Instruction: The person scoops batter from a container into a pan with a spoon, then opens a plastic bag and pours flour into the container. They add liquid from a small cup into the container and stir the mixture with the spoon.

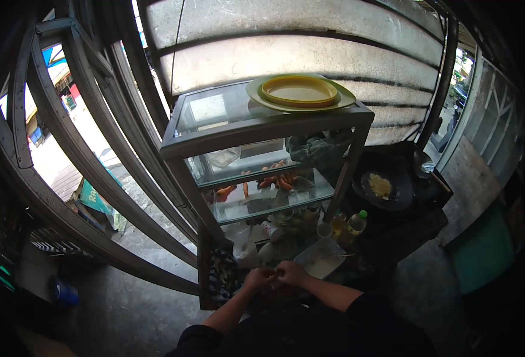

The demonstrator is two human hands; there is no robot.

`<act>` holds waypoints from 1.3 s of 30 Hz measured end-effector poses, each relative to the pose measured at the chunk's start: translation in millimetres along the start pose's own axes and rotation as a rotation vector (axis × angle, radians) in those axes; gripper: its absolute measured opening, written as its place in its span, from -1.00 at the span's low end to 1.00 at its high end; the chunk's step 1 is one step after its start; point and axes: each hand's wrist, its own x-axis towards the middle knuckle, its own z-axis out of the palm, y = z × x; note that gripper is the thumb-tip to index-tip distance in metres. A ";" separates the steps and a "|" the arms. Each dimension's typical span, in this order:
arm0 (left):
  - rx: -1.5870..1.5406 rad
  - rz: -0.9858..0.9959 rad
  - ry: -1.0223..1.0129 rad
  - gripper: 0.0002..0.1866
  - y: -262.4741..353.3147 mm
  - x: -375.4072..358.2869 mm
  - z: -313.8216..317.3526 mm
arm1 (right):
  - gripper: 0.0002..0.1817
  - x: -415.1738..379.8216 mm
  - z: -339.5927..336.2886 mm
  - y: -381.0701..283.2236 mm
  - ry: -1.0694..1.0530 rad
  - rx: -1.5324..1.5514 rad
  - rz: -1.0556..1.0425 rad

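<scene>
Small pale item: held between the two hands, low in the middle of the view and in front of the glass case; its kind cannot be told from the small pale item (pixel 275 285) itself, as it is mostly covered by fingers.
Left hand: the fingers of the left hand (pixel 260 278) are curled in and pinched on the item.
Right hand: the fingers of the right hand (pixel 293 274) are likewise pinched on it, and the two hands are brought together at the fingertips.
Clear container: a shallow clear container (pixel 321 260) is set just beyond the right hand, with a clear cup (pixel 325 229) near its far side.
Bottles: a green-capped bottle (pixel 357 223) is stood upright to the right, with a yellowish bottle (pixel 338 224) beside it.
Plastic bag: a whitish plastic bag (pixel 246 253) is seen beyond the left hand.
Glass case: orange-brown food pieces (pixel 278 181) are held on a shelf inside the glass case (pixel 262 126); on its top, a yellow-rimmed plate (pixel 300 91) is rested on a green plate (pixel 347 101).
Wok: yellowish food (pixel 380 186) is contained in a dark wok (pixel 400 200), right of the case.
Surroundings: the far side is closed by a slatted panel (pixel 298 56), the left by dark bars (pixel 105 128).
</scene>
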 end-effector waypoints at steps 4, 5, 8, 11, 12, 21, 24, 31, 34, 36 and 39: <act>0.022 -0.037 -0.048 -0.62 14.5 9.4 -10.0 | -0.75 11.5 -12.7 0.7 -0.115 0.117 0.107; 0.052 -0.046 -0.051 -0.60 16.4 10.0 -11.0 | -0.76 12.1 -14.1 -0.8 -0.121 0.140 0.127; 0.043 -0.023 -0.009 -0.57 -4.4 20.3 0.1 | -0.76 11.5 -12.8 -1.9 -0.078 0.175 0.158; -0.083 -0.087 -0.009 -0.57 -8.0 20.9 1.7 | -0.74 10.0 -15.0 -0.7 -0.069 0.233 0.177; -0.083 -0.087 -0.007 -0.57 -6.7 22.1 1.5 | -0.74 9.9 -16.0 -0.6 -0.069 0.233 0.175; -0.094 -0.176 -0.134 -0.57 4.6 33.1 -5.8 | -0.74 9.4 -4.9 -2.7 -0.008 0.122 0.209; -0.052 -0.196 -0.156 -0.59 -0.7 37.7 -1.7 | -0.76 10.0 0.3 -2.2 -0.007 -0.119 0.138; -0.012 -0.225 -0.107 -0.56 -7.1 38.3 4.5 | -0.78 14.2 1.5 -1.7 -0.045 -0.274 0.038; -0.077 -0.237 -0.144 -0.58 -10.1 35.5 2.9 | -0.78 23.5 -4.4 -4.9 -0.116 -0.296 -0.018; -0.120 -0.236 -0.179 -0.58 -18.8 37.7 7.4 | -0.78 25.0 -0.9 2.5 -0.157 -0.302 -0.055; -0.110 -0.151 -0.176 -0.57 -27.4 34.9 10.9 | -0.75 26.3 3.7 5.6 -0.178 -0.306 -0.148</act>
